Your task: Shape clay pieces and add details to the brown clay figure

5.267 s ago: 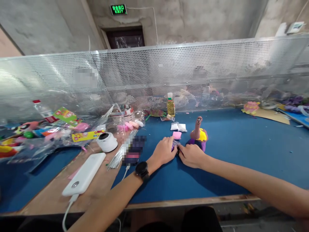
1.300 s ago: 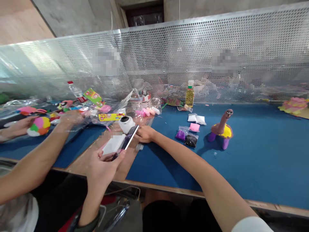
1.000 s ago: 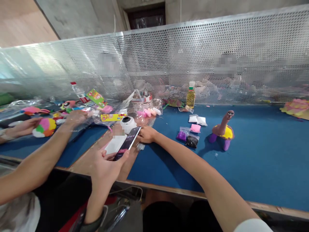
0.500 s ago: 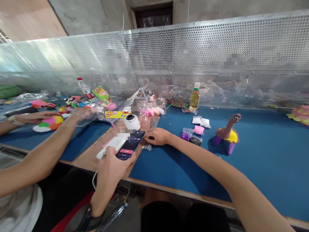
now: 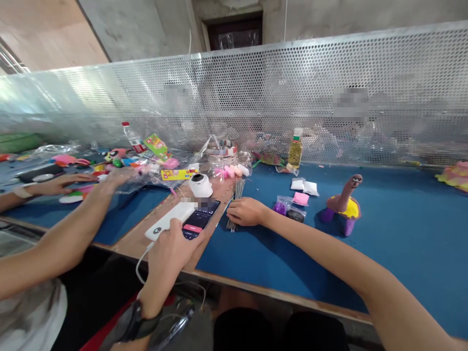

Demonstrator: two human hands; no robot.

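Observation:
My left hand (image 5: 173, 247), with a dark band at the wrist, grips the lower end of a phone (image 5: 202, 219) lying on the brown board. Beside the phone is a white power bank (image 5: 166, 219) with a cable. My right hand (image 5: 246, 211) is closed round a bundle of thin wires (image 5: 239, 187) on the blue mat. Behind the phone stands a white round object (image 5: 201, 185) with a dark top. To the right are white packets (image 5: 310, 188), a pink packet (image 5: 301, 198), a purple packet (image 5: 280, 206) and a clay figure (image 5: 343, 204) with purple legs.
At the left, another person's arms (image 5: 73, 229) reach over colourful clay pieces and plastic bags. A yellow liquid bottle (image 5: 295, 150), a red-capped bottle (image 5: 133, 137) and a basket (image 5: 223, 155) stand near the perforated metal screen (image 5: 310, 73). A pink and yellow piece (image 5: 455, 174) lies far right.
My right hand has moved slightly right with the wires, away from the phone. My left hand stays at the phone. The other person's hands have shifted over the clay pieces.

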